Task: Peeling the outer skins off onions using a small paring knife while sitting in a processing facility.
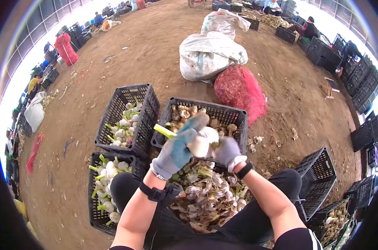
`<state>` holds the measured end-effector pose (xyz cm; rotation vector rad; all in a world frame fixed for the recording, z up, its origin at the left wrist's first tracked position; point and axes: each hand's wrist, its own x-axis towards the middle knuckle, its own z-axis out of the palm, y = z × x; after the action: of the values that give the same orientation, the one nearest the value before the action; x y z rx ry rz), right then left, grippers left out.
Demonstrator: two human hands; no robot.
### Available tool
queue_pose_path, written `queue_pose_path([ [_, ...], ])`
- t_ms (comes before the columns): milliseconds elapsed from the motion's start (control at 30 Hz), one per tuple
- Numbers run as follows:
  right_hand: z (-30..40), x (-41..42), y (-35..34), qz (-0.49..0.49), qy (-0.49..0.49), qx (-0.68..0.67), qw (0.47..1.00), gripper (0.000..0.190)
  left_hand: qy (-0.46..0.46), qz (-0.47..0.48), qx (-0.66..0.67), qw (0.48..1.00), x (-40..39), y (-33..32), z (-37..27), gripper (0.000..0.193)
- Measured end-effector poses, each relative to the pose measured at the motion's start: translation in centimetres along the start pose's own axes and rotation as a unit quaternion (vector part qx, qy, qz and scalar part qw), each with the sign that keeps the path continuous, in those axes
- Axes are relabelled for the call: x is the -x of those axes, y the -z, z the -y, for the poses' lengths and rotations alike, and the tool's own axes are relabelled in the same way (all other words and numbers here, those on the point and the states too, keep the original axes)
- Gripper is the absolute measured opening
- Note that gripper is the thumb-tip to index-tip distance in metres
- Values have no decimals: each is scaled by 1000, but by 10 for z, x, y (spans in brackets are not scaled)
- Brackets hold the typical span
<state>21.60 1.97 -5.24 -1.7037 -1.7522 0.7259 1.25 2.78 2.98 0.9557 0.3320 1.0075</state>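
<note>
My left hand (180,149), in a grey and teal work glove, grips a white garlic bulb (199,147) whose cut green stem (164,131) sticks out to the left. Motion blurs the bulb, and a second white rounded shape above it may be garlic or loosened skin. Close against the bulb's right side is my gloved right hand (228,151), fingers curled; blur hides whether it pinches anything. Both hands are over the near edge of a black plastic crate (204,103) of brown, unpeeled garlic bulbs (184,114). Below, a heap of garlic skins (210,193) lies between my legs.
Left stand two crates (150,112) (96,215) of white garlic. Beyond the middle crate lie a red mesh sack (239,90) and white woven sacks (210,56). A tilted crate (317,181) is by my right knee. People work among crates along both sides.
</note>
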Motion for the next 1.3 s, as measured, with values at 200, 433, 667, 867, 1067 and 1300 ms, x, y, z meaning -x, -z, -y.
queue_pose_path([
  [200,18,25,-18,175,76,-343,920,45,-25,-55,-4,998,2,10,-8,64],
  [433,65,11,19,22,7,-403,915,29,3,-30,-169,985,5,5,0,62],
  [667,48,20,-6,37,60,-30,997,10,-7,3,-38,999,-3,-8,-5,63],
  [867,31,63,-19,259,96,108,955,24,-82,-139,129,978,-9,34,-6,57],
  [1067,24,60,-17,216,106,106,965,37,-7,-239,260,935,2,52,4,35],
  [1300,-13,-14,-27,211,-26,176,961,30,-101,-366,189,905,5,127,-62,61],
])
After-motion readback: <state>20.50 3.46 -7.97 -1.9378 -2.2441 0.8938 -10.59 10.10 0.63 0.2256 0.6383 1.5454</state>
